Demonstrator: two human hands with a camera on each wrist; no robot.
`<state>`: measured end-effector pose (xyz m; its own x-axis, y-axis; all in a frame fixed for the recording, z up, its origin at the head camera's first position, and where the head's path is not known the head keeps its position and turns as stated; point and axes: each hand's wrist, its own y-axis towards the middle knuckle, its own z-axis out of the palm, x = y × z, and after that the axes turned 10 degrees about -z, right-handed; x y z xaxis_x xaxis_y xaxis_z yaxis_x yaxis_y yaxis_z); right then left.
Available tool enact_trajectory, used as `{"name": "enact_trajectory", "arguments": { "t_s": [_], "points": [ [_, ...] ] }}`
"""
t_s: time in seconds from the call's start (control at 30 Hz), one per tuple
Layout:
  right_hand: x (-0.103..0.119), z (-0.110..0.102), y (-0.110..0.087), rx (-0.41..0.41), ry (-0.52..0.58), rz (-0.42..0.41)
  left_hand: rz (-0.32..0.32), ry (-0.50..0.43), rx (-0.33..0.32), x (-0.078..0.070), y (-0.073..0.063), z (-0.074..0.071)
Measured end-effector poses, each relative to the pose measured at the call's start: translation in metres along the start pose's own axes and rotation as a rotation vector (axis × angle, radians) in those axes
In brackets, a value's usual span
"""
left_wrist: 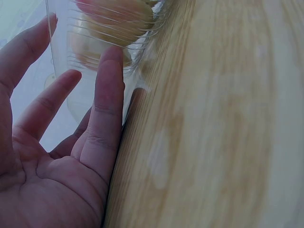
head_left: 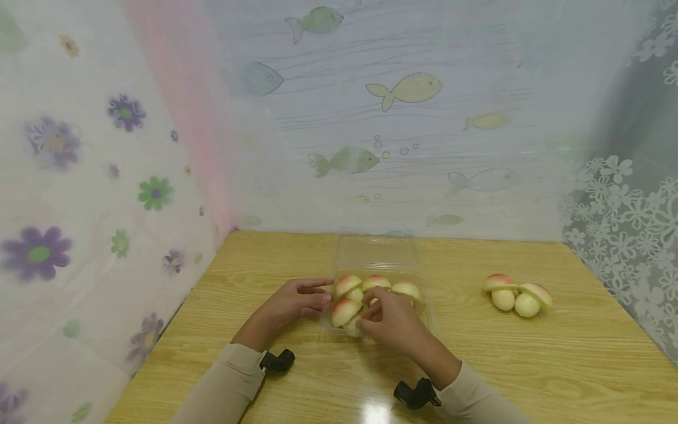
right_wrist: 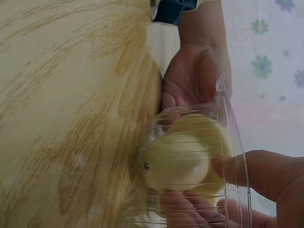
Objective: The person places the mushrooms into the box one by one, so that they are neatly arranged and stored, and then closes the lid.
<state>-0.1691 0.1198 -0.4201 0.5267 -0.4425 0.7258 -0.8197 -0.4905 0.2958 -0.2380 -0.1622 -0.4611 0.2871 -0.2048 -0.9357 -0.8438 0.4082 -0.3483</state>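
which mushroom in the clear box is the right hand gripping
The near-left mushroom in the clear box: the right hand grips it at its pale stem. The other mushrooms in view sit in the back row or outside on the table.

The container [head_left: 431,312] looked to be clear, thin plastic, glossy and see-through, with fine ribs moulded into its walls; its lid [head_left: 378,250] had the same transparent, shiny finish. The mushroom-shaped pieces [head_left: 346,285] inside appeared smooth, with a soft satin sheen, as did the mushroom-shaped pair [head_left: 535,296] outside it. The bench [head_left: 477,365] showed a streaked wood grain under a smooth coat glossy enough to throw back a bright glare. The sleeves [head_left: 219,386] were matt woven-looking cloth, and the wrist mounts [head_left: 278,360] seemed hard black plastic. The printed sheets [head_left: 85,206] around looked thin, slightly creased and film-like, partly translucent.
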Motion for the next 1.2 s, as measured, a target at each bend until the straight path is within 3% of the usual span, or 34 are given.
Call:
{"name": "enact_trajectory", "arguments": {
  "t_s": [0.93,1.2],
  "points": [
    [0.0031,-0.0028,0.0016,0.002,-0.031,0.013,0.003,0.000,-0.002,-0.0009,-0.0021,-0.0002],
    [0.0042,-0.0051,0.0016,-0.008,-0.005,0.060,0.008,0.009,0.004,-0.0005,-0.0020,-0.0004]
  ]
}}
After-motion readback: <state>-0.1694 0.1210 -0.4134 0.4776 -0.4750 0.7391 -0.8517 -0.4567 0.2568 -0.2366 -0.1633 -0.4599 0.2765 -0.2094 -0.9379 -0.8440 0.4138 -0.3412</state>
